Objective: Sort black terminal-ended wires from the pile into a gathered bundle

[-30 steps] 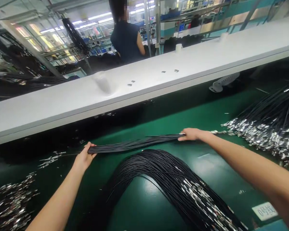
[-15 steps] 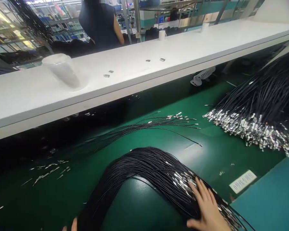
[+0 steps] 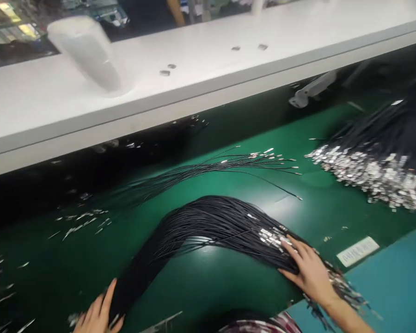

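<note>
Black cable bundle [image 3: 201,215] arches across the green bench [image 3: 208,286], the left hand [image 3: 99,311] grasping its left end, the right hand [image 3: 308,268] clasping it by the metal tips [image 3: 271,238]. A second ago both stretched the thinner bundle [image 3: 194,171], now lying released behind, so work seems to have passed to the larger one. Fingers cover the left end; shadow hides the thinner bundle's left; writing on the label [image 3: 357,252] is blurred

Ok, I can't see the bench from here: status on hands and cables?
Left hand on cable bundle, left part; right hand on it by metal tips. Bundle curved between hands. Smaller bunch behind, touching neither hand; nothing seen blocking.
</note>
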Demonstrator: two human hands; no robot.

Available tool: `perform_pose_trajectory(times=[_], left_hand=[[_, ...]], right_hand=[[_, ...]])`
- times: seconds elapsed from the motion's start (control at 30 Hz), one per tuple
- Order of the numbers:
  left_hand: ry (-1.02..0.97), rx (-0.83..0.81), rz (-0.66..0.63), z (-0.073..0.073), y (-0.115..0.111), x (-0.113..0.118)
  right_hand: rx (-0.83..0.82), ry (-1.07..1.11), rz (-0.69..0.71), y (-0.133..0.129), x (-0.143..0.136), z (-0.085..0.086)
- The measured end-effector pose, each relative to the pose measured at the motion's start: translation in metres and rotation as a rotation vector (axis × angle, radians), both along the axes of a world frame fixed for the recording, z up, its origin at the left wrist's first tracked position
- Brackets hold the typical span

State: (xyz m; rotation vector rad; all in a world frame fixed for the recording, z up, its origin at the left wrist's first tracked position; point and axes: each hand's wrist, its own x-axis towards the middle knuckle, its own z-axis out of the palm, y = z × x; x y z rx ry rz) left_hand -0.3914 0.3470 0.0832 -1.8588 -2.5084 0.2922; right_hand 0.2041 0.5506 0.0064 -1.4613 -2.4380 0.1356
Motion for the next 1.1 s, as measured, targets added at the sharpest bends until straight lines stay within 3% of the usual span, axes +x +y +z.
perform_pose_trajectory(times=[0.13, 0.27, 0.37, 0.47, 0.57, 0.63, 0.73, 0.8, 0.87, 0.93, 1.0, 1.1], left_hand=[[0.067, -0.184, -0.226, 0.025, 0.040, -0.046], [0.119, -0.282, -0.376, 0.038, 0.092, -0.092], [0.166, -0.303, -0.360, 0.045, 0.132, -0.115], [0.236, -0.320, -0.180, 0.058, 0.165, -0.115], [0.264, -0.341, 0.050, 0.073, 0.190, -0.092], [0.136, -0.379, 0.009, 0.078, 0.206, -0.069], [-0.103, -0.415, -0.112, 0.070, 0.233, -0.039], [-0.153, -0.441, -0.056, 0.062, 0.250, -0.030], [-0.149, -0.476, 0.046, 0.059, 0.261, -0.029], [-0.116, -0.482, 0.079, 0.063, 0.261, -0.029], [-0.039, -0.402, 0.019, 0.072, 0.244, -0.025], [0.086, -0.207, -0.079, 0.074, 0.185, 0.000]], right_hand=[[0.009, -0.073, 0.232, 0.084, 0.028, 0.005], [-0.013, -0.138, 0.395, 0.195, 0.024, 0.015], [0.006, -0.182, 0.402, 0.271, 0.002, 0.023], [0.104, -0.181, 0.352, 0.314, -0.028, 0.031], [0.220, -0.133, 0.265, 0.310, -0.070, 0.048], [0.216, -0.127, 0.315, 0.285, -0.109, 0.062], [0.137, -0.137, 0.518, 0.239, -0.186, 0.075], [0.089, -0.172, 0.569, 0.219, -0.238, 0.075], [0.046, -0.208, 0.485, 0.212, -0.275, 0.073], [0.013, -0.200, 0.427, 0.215, -0.289, 0.074], [0.012, -0.161, 0.480, 0.217, -0.281, 0.079], [0.077, -0.047, 0.639, 0.201, -0.244, 0.081]])
